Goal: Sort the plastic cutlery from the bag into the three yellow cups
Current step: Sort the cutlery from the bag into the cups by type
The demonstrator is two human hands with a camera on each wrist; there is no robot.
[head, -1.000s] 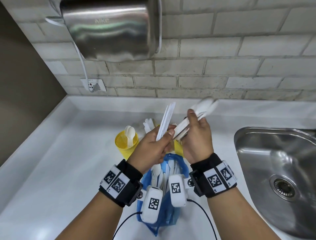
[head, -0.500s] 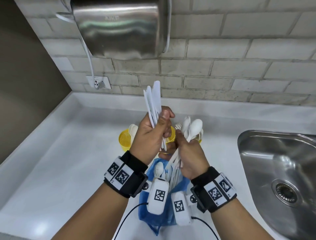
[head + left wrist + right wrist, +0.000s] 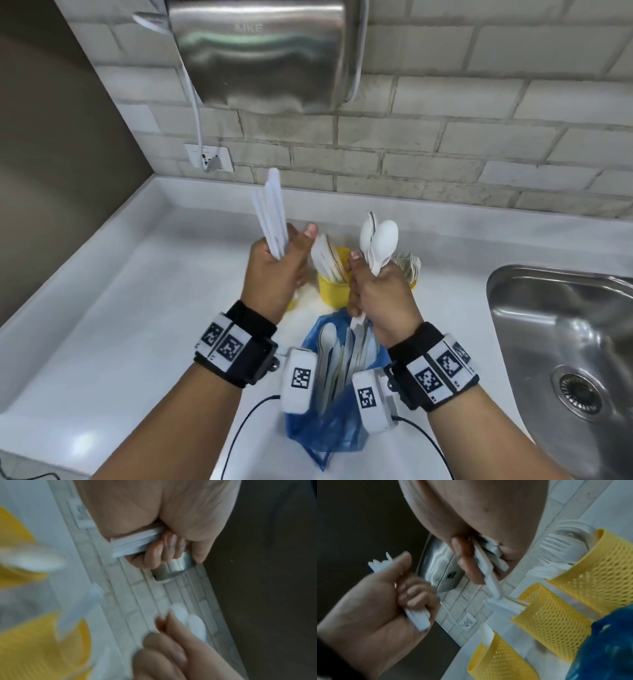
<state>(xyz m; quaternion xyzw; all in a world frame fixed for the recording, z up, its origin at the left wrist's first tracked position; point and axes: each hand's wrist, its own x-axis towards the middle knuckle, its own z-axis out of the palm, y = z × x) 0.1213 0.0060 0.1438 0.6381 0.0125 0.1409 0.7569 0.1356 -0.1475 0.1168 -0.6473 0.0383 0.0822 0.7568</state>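
My left hand point(image 3: 284, 260) grips a bundle of white plastic knives point(image 3: 270, 212), blades up, above the left side of the cups. My right hand point(image 3: 373, 284) grips several white spoons point(image 3: 378, 240), bowls up, over the blue bag point(image 3: 329, 404), which holds more cutlery. In the right wrist view three yellow mesh cups stand in a row: the left cup point(image 3: 500, 660) holds a spoon, the middle cup point(image 3: 553, 615) knives, the right cup point(image 3: 604, 568) forks. From the head, the middle cup point(image 3: 334, 287) shows between my hands. The other two are mostly hidden behind them.
A steel sink point(image 3: 565, 359) is set into the white counter point(image 3: 137, 325) on the right. A steel hand dryer point(image 3: 267, 51) hangs on the brick wall above, its cord running to a socket point(image 3: 209, 157). The counter has a raised rim at back and left.
My hands have drawn apart. The left one moved left and stood the knives upright; the right one swung the spoons from slanting right to upright and came down over the bag.
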